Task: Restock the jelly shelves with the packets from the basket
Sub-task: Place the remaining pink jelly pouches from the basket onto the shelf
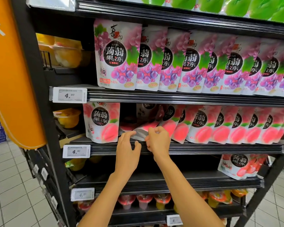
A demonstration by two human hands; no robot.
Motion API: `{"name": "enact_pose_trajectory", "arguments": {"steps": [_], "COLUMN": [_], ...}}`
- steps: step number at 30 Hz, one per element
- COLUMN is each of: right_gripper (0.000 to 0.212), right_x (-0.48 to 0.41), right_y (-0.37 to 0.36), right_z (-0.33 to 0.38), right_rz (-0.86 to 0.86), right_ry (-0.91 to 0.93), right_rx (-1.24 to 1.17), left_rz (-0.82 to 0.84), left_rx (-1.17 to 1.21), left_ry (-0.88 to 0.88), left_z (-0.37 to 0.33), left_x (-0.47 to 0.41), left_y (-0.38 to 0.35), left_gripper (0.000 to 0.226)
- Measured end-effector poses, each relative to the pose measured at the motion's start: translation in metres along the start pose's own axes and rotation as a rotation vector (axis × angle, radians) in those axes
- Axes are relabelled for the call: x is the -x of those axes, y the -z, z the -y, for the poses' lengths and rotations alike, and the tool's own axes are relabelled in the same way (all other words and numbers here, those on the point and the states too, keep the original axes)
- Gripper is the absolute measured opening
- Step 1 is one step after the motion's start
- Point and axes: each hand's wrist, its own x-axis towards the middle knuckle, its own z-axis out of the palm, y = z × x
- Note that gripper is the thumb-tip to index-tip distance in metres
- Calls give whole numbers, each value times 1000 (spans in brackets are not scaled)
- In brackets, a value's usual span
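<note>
Our left hand (128, 149), fingers spread, touches a pink-and-silver foil jelly packet (144, 128) lying flat. Our right hand (158, 140) curls at its right edge; whether it pinches, we cannot tell.

**Supermarket aisle, no question**

You're facing black retail shelving (187, 98), rows of identical grape jelly packets (117, 54) above peach jelly packets (202, 126), price tags (69, 95) reading 4.90 clipped to the shelf edges, white tiled floor (11, 185) underfoot.
</note>
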Motion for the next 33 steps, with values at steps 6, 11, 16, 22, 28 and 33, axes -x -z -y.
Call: {"name": "enact_pose_trajectory", "arguments": {"steps": [6,11,16,22,28,33], "right_gripper": [28,40,31,19,38,27], "right_x": [23,8,-7,-10,-16,-15], "right_y": [33,40,38,43,51,47], "right_z": [-8,3,10,-1,5,-2], "right_rz": [110,123,100,-10,-19,11], "right_ry": [19,-10,39,100,186,265], "right_rx": [30,74,275,274,247,274], "left_rz": [-43,13,-13,-12,7,-17], "left_rx": [75,0,63,130,100,97], "left_ry": [25,-7,5,-48,-87,-70], "left_z": [-9,-7,-4,1,-10,-12], "left_x": [0,-2,-1,-1,-3,-3], "left_y": [-6,-8,-7,-18,-33,-38], "left_gripper": [30,12,12,14,21,40]}}
